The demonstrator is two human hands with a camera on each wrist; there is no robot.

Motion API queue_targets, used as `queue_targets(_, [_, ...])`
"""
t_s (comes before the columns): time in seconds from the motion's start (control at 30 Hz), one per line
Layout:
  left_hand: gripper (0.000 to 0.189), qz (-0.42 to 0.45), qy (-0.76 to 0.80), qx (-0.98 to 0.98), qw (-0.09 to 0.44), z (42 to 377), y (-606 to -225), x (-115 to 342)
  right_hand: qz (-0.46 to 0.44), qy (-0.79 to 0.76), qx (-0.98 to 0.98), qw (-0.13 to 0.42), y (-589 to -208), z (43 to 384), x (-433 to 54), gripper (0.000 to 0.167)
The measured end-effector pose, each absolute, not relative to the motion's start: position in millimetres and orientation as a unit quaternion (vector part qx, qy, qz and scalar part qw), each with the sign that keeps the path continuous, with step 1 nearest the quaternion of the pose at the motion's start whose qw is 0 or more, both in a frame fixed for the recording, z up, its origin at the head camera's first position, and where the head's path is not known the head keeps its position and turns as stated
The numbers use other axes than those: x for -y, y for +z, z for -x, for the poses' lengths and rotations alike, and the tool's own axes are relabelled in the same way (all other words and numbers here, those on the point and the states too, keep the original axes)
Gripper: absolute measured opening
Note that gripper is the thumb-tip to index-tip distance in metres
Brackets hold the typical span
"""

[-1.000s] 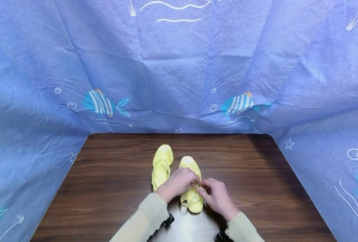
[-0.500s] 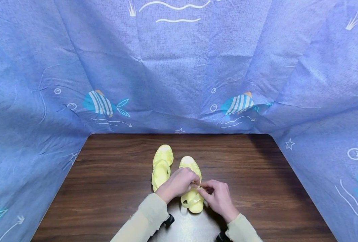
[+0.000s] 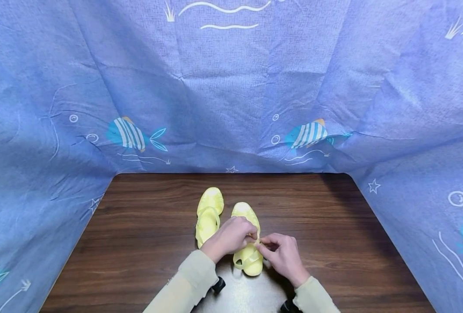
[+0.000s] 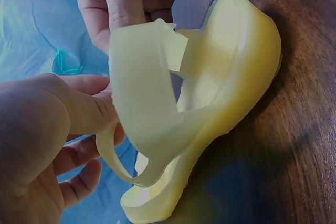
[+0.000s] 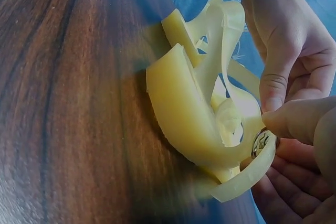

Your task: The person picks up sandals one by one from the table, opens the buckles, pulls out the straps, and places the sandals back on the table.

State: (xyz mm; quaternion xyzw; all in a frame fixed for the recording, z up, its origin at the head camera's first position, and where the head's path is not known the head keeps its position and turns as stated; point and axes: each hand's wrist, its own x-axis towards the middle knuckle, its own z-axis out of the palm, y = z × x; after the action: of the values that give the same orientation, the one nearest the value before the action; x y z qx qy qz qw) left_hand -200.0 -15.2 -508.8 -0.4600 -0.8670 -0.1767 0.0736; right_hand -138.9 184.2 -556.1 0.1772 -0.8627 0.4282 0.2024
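Two pale yellow sandals lie on the table. Both hands are at the strap (image 4: 139, 77) of the right-hand sandal (image 3: 253, 266), whose middle they partly hide in the head view. My left hand (image 3: 233, 237) pinches the strap from the left, thumb against it, the lower fingers loosely bent. From the right, my right hand (image 3: 285, 256) pinches the strap with thumb and forefinger beside a small metal buckle (image 5: 261, 142). The fingertips of the two hands nearly meet there. Just left of them is the other sandal (image 3: 211, 201), its heel end overlapped by my left hand and wrist.
The dark wood-grain table (image 3: 149, 217) has rounded far corners. A blue cloth (image 3: 223, 87) printed with fish hangs behind it and along both sides. A black strap piece (image 3: 218, 285) shows under the left sleeve.
My right hand's fingertips have shifted very slightly right along the strap. The left hand and both sandals stay in place.
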Motion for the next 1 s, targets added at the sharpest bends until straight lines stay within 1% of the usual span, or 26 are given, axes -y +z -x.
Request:
queue_targets(0.23, [0.021,0.453,-0.174,0.871,0.078,201,-507,18,-0.188,0.439,0.856,0.199,-558,139,-186,0.009])
queue_targets(0.43, [0.028,0.448,-0.166,0.875,0.082,203,-506,21,-0.19,0.444,0.853,0.199,-559,139,-188,0.011])
queue_targets(0.5, [0.025,0.455,-0.157,0.872,0.086,203,-507,20,-0.187,0.442,0.854,0.201,-560,139,-188,0.014])
queue_targets(0.67, [0.005,0.486,-0.141,0.859,0.078,201,-507,15,-0.184,0.435,0.857,0.208,-559,139,-188,0.018])
queue_targets(0.83, [0.005,0.482,-0.138,0.863,0.064,199,-507,11,-0.189,0.432,0.857,0.208,-559,139,-188,0.019])
queue_targets(1.0, [0.008,0.476,-0.154,0.863,0.065,199,-509,12,-0.19,0.434,0.856,0.207,-559,140,-186,0.02])
